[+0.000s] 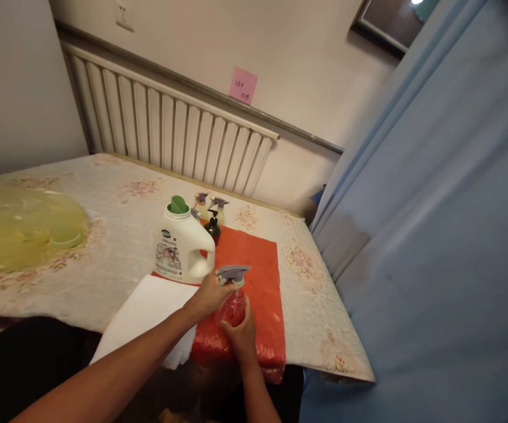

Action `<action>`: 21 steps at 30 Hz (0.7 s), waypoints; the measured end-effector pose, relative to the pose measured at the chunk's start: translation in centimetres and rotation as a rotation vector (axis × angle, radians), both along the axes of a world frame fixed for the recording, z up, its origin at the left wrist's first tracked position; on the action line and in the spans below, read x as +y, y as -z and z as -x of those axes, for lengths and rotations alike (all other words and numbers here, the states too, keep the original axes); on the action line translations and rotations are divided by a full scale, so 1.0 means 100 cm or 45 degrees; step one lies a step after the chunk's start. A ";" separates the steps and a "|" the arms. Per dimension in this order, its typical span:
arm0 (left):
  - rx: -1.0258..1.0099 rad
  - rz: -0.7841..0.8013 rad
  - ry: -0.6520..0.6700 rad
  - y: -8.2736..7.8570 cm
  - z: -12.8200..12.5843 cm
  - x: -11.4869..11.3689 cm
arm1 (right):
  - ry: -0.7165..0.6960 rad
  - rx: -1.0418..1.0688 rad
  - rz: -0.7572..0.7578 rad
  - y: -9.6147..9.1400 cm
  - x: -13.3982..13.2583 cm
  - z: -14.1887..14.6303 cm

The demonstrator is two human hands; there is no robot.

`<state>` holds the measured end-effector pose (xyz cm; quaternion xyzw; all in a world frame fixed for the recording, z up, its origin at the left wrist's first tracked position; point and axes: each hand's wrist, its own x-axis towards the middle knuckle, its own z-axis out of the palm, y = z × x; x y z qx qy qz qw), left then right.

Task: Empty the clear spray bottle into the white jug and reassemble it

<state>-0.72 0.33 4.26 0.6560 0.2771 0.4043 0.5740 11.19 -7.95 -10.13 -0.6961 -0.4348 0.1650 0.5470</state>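
A clear spray bottle (pixel 235 310) is held over the red plastic sheet, which shows pink through its walls. My right hand (pixel 242 335) wraps round the bottle's body from below and the right. At the top, my left hand (pixel 212 295) grips the grey trigger spray head (pixel 235 272) near its pale collar. The head sits at the bottle's neck; whether it is threaded on I cannot tell. Just beyond my left hand stands a white detergent jug (pixel 182 244) with a green cap (pixel 178 205) set in its mouth.
Behind the jug stand a dark pump bottle (pixel 212 228) and several grey-headed spray bottles (pixel 219 210). A white towel (pixel 148 311) lies beside the red plastic sheet (pixel 265 282). Far left is a yellow translucent bag (pixel 20 229). A blue curtain (pixel 425 235) hangs right; a radiator (pixel 170 117) lines the wall.
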 end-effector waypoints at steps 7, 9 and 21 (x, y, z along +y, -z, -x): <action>0.028 -0.001 -0.024 -0.013 0.001 -0.005 | -0.011 0.005 0.024 -0.002 0.000 0.000; 0.036 -0.002 -0.030 -0.015 0.001 -0.006 | -0.007 0.014 0.019 -0.002 0.000 0.000; 0.138 -0.148 0.045 -0.022 0.002 -0.011 | -0.009 0.039 0.005 -0.001 0.000 0.000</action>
